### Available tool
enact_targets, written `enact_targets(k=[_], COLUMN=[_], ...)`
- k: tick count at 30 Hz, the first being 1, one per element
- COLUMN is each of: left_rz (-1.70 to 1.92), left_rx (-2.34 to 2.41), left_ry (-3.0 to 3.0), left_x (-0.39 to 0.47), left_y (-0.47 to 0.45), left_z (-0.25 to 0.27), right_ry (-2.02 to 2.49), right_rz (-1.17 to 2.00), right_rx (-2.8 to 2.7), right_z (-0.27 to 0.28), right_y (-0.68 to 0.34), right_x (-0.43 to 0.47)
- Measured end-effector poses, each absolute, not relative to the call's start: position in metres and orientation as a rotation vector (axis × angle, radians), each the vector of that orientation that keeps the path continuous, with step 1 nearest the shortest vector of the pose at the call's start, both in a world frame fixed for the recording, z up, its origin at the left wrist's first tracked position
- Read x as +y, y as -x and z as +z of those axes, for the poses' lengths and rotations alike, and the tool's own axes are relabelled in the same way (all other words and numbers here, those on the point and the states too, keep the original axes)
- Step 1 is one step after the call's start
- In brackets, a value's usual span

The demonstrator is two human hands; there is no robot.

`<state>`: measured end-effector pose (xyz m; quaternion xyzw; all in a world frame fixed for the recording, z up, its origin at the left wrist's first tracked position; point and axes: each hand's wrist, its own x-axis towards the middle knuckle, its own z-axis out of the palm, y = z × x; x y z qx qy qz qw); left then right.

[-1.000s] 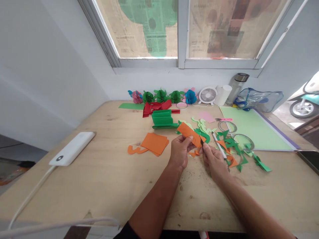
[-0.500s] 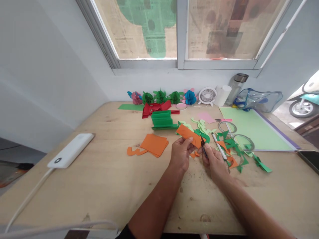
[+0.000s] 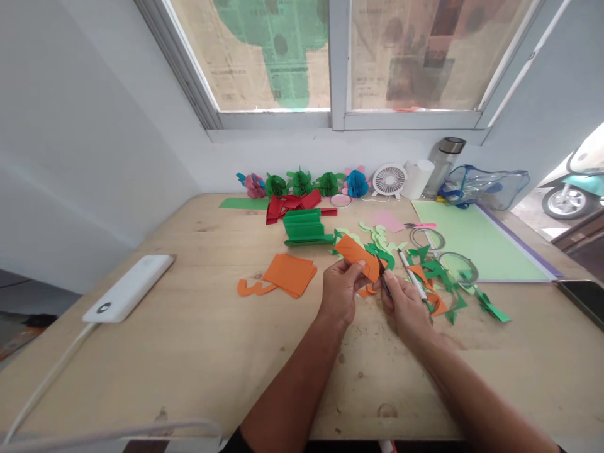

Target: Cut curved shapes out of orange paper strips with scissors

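My left hand point(image 3: 340, 292) pinches a folded-looking piece of orange paper point(image 3: 355, 253) above the table. In my right hand point(image 3: 404, 302) is a small pair of dark scissors point(image 3: 382, 268), its blades at the paper's right edge; my fingers hide most of the handles. Orange scraps point(image 3: 367, 290) lie just beneath the hands. To the left of them rests a stack of orange paper squares point(image 3: 290, 275), with a curvy orange cutout point(image 3: 252, 287) beside it. Light green curly cutouts point(image 3: 379, 236) and a white pen point(image 3: 412, 274) are close behind and right of my hands.
Green offcuts point(image 3: 455, 283) and tape rolls point(image 3: 427, 238) spread rightward, beside a light green sheet point(image 3: 495, 251). Pleated green paper point(image 3: 304, 226) and red paper point(image 3: 293, 204) lie behind. Paper figures, a white fan point(image 3: 389, 180) and a bottle point(image 3: 446, 167) line the wall. A white power strip point(image 3: 128, 288) is left.
The view has shifted slightly, so everything sits a little further left. Both hands keep nearly the same pose, with the scissors still at the orange paper's right edge.
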<state>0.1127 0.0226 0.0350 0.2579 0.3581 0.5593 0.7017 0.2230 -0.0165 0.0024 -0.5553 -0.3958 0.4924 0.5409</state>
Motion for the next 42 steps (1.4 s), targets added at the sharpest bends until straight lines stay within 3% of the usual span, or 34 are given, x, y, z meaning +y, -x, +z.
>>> enact_targets(k=[42], left_rz=[1.262], left_rx=[0.725], left_ry=[-0.488], left_x=[0.0236], left_y=[-0.1113], left_z=[0.0335], right_ry=[1.278], right_rz=[1.203], right_rx=[-0.905], right_z=[0.009], right_y=[-0.218], right_x=[-0.0192])
